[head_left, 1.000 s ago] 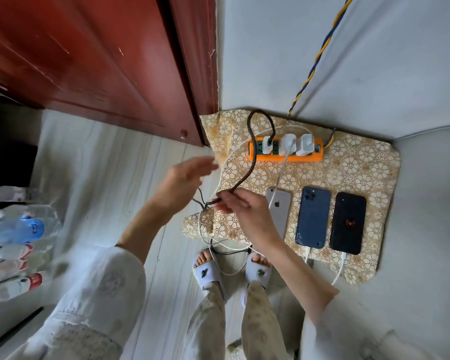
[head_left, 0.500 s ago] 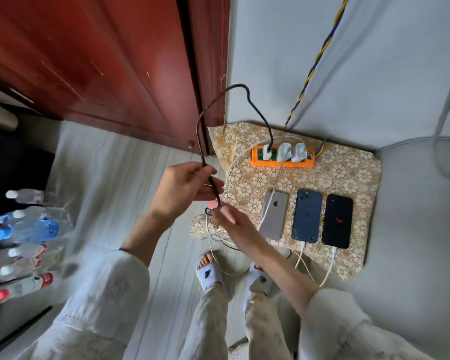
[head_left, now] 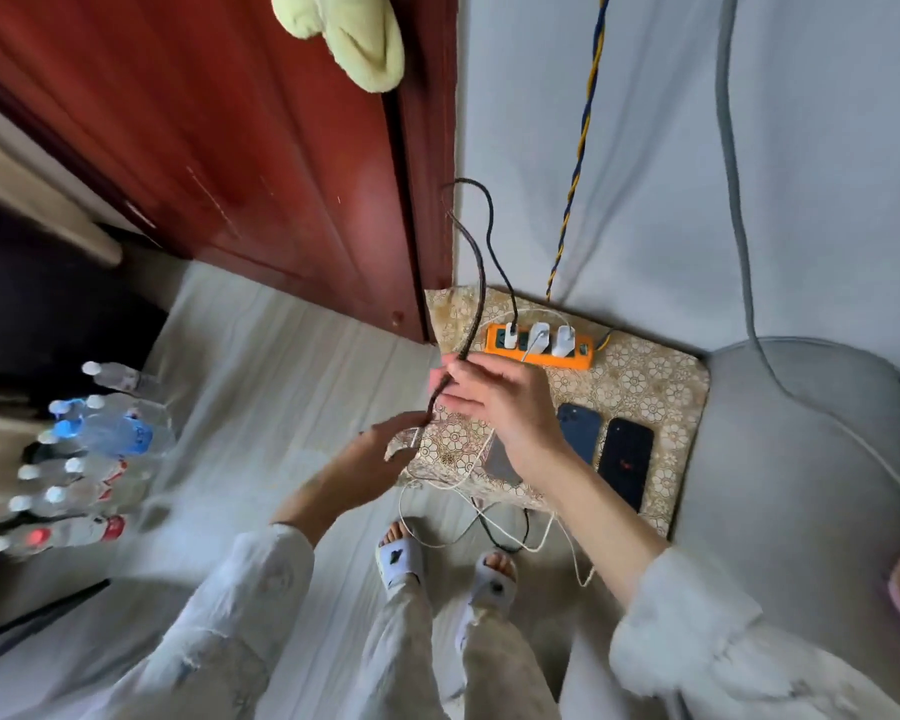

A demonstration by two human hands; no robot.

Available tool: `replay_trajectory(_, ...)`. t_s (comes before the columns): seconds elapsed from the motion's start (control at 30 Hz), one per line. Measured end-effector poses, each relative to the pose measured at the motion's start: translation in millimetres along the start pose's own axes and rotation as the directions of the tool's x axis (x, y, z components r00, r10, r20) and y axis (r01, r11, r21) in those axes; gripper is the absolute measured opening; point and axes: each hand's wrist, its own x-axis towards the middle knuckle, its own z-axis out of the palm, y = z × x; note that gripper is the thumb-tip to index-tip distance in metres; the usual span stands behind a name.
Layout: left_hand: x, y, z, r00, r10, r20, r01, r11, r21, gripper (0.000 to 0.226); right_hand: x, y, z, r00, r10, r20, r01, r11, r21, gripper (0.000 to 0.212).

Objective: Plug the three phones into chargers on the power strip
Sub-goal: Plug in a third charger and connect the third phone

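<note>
Threading the dark cable [head_left: 476, 283] through both hands, the person is working toward its free end. The right hand [head_left: 494, 402] is pinching the cable just in front of the strip [head_left: 539, 350]; the left hand [head_left: 385, 449] is closing on its lower end. Three phones [head_left: 625, 465] are lying in front of the strip, the left one mostly hidden. Next, I judge, the plug is needing lining up with that hidden phone's port.

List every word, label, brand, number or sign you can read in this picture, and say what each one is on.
No text is readable anywhere.
Water bottles: blue and red labels, too blurred to read.
Black phone: a small red mark on its screen, too small to make out.
Blue phone: no legible marking.
Orange power strip and its white chargers: no readable print.
Slippers: a dark emblem, not text.
</note>
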Motion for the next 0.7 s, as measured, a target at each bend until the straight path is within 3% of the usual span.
replay_trajectory(0.17, -21.1, 20.6, -3.6, 0.941, -0.058, -0.332, 0.073, 0.997, 0.031, 0.010, -12.7, -30.2, 0.3, 0.996, 0.070, 0.052, -0.076, 0.988, 0.135, 0.014)
replay_trajectory(0.2, -23.6, 28.4, -11.5, 0.922, -0.061, -0.383, 0.070, 0.998, 0.008, 0.009, -16.0, -31.5, 0.7, 0.996, 0.080, 0.049, -0.085, 0.990, 0.108, 0.018)
replay_trajectory(0.27, -31.5, 44.9, -32.6, 0.882, -0.112, -0.458, 0.042, 0.986, -0.161, 0.010, -23.1, -28.3, 2.8, 0.992, 0.090, 0.087, -0.077, 0.987, -0.138, 0.032)
replay_trajectory(0.37, -47.4, 78.9, -73.7, 0.855, -0.152, -0.495, -0.115, 0.876, -0.468, 0.014, -35.0, -24.2, 15.2, 0.967, 0.089, 0.241, 0.034, 0.886, -0.463, 0.038)
replay_trajectory(0.5, -68.4, 127.3, -123.8, 0.819, -0.110, -0.562, -0.319, 0.727, -0.607, 0.014, -39.5, -33.3, 42.6, 0.952, 0.079, 0.295, 0.102, 0.828, -0.551, 0.044)
replay_trajectory(0.7, -91.3, 168.9, -170.9, 0.825, -0.080, -0.560, -0.439, 0.534, -0.723, 0.017, -22.1, -66.8, 68.9, 0.955, -0.166, 0.246, 0.285, 0.743, -0.605, 0.031)
